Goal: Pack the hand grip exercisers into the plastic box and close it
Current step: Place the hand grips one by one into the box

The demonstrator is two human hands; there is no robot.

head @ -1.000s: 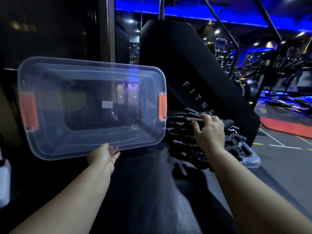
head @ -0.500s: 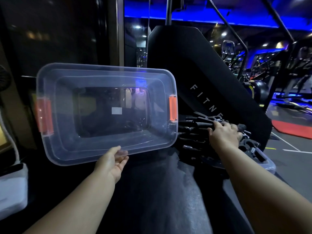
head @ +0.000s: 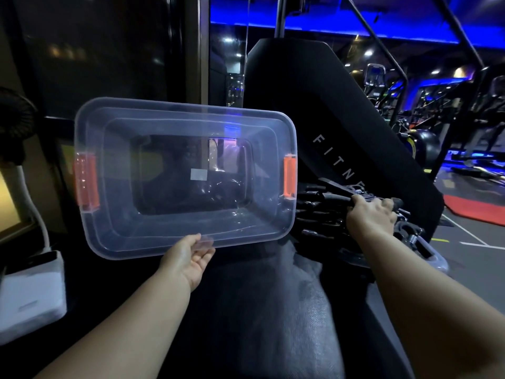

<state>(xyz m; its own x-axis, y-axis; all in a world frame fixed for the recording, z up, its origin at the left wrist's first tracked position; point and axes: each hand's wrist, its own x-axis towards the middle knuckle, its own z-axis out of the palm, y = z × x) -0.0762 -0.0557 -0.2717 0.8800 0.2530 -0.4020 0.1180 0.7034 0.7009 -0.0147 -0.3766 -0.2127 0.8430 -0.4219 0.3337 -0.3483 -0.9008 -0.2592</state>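
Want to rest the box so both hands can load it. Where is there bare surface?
The dark padded surface between the forearms, below the plastic box the left hand holds, looks bare. Crowded: the grip exercisers pile under the right hand at right; a white device sits far left.

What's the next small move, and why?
Probably lift the right hand, with the hand grip exerciser it grips, off the pile and carry it left into the plastic box: the left hand holds the box empty, its opening toward the person, and the exercisers lie outside it.
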